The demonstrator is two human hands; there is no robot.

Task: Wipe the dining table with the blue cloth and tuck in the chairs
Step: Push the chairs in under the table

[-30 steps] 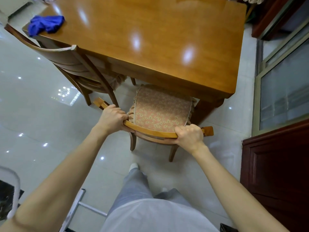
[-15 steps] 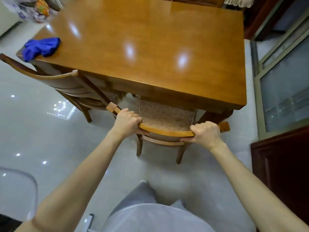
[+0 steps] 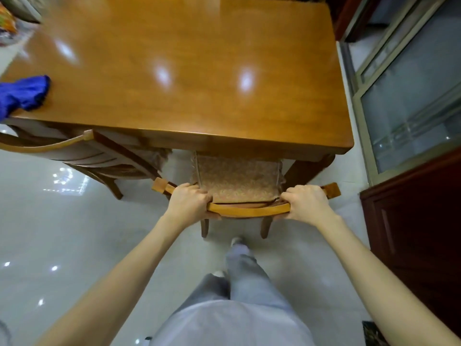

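Blue cloth (image 3: 23,93) sits bunched up at the far left edge of the tabletop (image 3: 199,71), partly cut off by the frame, and no hand is on it. Right below that corner a second chair (image 3: 82,156) stands angled against the near edge, seat partly under. Moving right, the left hand (image 3: 189,201) is wrapped over the curved top rail of the other chair (image 3: 249,210), fingers clamped round the wood near its left end. That chair's patterned cushion (image 3: 237,181) is roughly half under the near edge, close to the right corner. The right hand (image 3: 305,202) grips the same rail near its right end, fingers curled tight on it too. Further right there's a sliding glass door (image 3: 411,96) and a dark red cabinet (image 3: 419,221).
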